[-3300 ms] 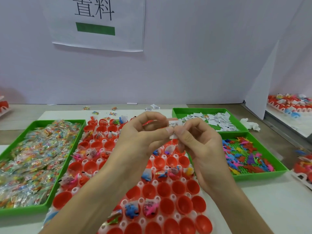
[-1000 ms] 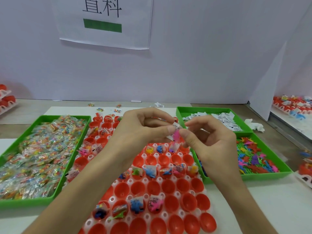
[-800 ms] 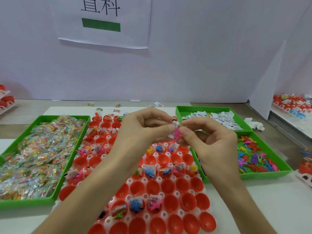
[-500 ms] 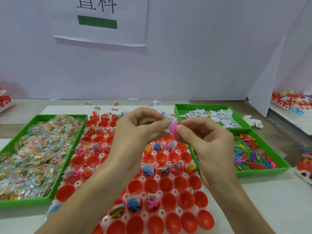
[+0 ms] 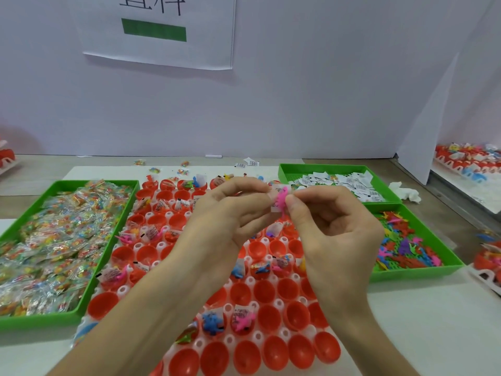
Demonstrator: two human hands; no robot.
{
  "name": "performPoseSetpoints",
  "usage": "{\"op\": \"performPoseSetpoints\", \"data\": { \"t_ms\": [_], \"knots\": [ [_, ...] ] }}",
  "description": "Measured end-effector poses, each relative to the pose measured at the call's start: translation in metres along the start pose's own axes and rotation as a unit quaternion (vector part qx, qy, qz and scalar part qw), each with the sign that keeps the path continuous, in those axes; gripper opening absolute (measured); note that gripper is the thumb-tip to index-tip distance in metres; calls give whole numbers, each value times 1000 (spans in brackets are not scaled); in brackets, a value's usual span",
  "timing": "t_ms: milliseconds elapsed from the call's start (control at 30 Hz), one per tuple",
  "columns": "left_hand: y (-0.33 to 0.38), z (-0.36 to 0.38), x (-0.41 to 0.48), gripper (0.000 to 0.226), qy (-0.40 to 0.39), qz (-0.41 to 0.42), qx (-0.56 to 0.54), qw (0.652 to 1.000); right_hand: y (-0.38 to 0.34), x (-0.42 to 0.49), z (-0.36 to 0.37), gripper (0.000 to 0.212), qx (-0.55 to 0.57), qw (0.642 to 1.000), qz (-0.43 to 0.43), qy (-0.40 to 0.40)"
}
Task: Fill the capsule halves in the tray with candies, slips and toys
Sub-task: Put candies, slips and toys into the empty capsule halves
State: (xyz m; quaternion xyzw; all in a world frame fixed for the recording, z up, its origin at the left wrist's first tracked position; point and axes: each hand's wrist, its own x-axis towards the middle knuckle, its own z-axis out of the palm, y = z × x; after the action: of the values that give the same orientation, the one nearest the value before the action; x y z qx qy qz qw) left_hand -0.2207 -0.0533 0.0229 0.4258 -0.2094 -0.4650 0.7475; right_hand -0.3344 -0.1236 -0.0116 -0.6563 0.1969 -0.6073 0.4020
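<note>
Over the tray (image 5: 276,303) — pink toy (image 5: 282,200) pinched between left hand (image 5: 230,213) and right hand (image 5: 333,226).

- capsule halves (image 5: 275,353): bright red, sat in a milky white tray (image 5: 257,335)
- bins (image 5: 40,320): all three lime green
- candies (image 5: 54,240): clear wrappers, rainbow speckles inside
- slips (image 5: 352,183): white with tiny black print
- toys (image 5: 401,248): mix of red, pink, purple, blue, yellow
- pinched toy (image 5: 282,200): hot pink, against a white pinched slip (image 5: 275,209)
- wall sign (image 5: 162,50): white, black characters, green bar
</note>
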Motion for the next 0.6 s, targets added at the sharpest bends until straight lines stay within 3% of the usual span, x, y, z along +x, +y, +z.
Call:
{"op": "performPoseSetpoints", "data": {
  "t_ms": [200,367,467,600],
  "knots": [
    [0,2,-1,14,-46,-4,-19,999,3,2,-2,11,-41,998,-44,8],
    [-1,2,-3,22,-7,89,136,987,4,4,-3,15,-58,996,-60,-16],
    [0,0,-2,23,8,177,245,953,5,9,-5,23,-69,994,-41,-73],
    [3,-1,-3,23,-6,276,378,884,8,17,-11,19,-74,987,-7,-144]
  ]
}}
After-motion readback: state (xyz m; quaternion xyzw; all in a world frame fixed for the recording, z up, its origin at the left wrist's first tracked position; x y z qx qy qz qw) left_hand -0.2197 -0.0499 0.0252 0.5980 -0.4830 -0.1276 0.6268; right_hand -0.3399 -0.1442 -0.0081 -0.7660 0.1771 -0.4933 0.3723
